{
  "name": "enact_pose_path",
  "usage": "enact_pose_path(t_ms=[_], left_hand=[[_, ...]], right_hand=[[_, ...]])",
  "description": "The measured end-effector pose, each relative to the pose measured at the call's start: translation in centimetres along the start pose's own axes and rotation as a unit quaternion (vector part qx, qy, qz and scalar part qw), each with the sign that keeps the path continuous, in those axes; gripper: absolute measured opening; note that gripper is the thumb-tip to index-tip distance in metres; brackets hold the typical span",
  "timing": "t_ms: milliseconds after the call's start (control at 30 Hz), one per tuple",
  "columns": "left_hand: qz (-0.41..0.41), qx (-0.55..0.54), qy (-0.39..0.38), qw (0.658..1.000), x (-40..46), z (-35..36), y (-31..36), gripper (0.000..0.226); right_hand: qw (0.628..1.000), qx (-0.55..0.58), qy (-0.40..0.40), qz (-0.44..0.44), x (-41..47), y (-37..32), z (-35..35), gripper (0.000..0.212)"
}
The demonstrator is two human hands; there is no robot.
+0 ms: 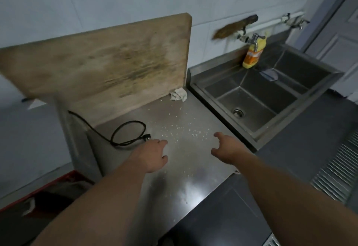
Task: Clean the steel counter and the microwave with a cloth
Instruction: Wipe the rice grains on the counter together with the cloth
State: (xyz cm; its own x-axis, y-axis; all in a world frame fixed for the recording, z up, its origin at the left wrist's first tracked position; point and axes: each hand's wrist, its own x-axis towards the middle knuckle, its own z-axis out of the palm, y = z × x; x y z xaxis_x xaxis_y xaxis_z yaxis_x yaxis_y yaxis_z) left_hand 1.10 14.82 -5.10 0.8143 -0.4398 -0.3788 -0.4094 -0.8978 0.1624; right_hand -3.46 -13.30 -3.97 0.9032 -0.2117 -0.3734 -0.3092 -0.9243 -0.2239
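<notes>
Both hands hover over the steel tabletop [174, 168] in the lower middle of the frame, holding nothing: the left hand [153, 154] and the right hand [225, 149] each have a loose, spread grip, fingers slightly curled. The cloth [178, 94], a crumpled pale rag, lies at the tabletop's far edge, at the foot of the worn wooden cutting board [100, 63] leaning on the tiled wall. No microwave can be made out.

The likely step is fetching the cloth: reach past the scattered crumbs [182, 129], bunch it, then sweep them toward the sink [257, 98] at right. Lift the looped black cord [127, 133] aside first. The brushed steel looks smooth and glossy.
</notes>
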Motion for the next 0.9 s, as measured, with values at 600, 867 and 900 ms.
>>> enact_pose_path(t_ms=[600,867,900], left_hand=[[-0.185,-0.069,-0.034,0.98,8.3,1.6,7.4,0.067],[-0.207,-0.101,0.021,0.973,13.2,-0.1,16.3,0.062],[-0.21,-0.103,0.026,0.972,13.6,-0.2,16.9,0.062]], right_hand=[[0.993,-0.021,-0.06,-0.104,16.8,7.8,-5.3,0.073],[0.982,-0.03,-0.134,-0.13,22.2,14.5,-6.1,0.071],[0.98,-0.032,-0.141,-0.135,22.7,14.7,-6.0,0.072]])
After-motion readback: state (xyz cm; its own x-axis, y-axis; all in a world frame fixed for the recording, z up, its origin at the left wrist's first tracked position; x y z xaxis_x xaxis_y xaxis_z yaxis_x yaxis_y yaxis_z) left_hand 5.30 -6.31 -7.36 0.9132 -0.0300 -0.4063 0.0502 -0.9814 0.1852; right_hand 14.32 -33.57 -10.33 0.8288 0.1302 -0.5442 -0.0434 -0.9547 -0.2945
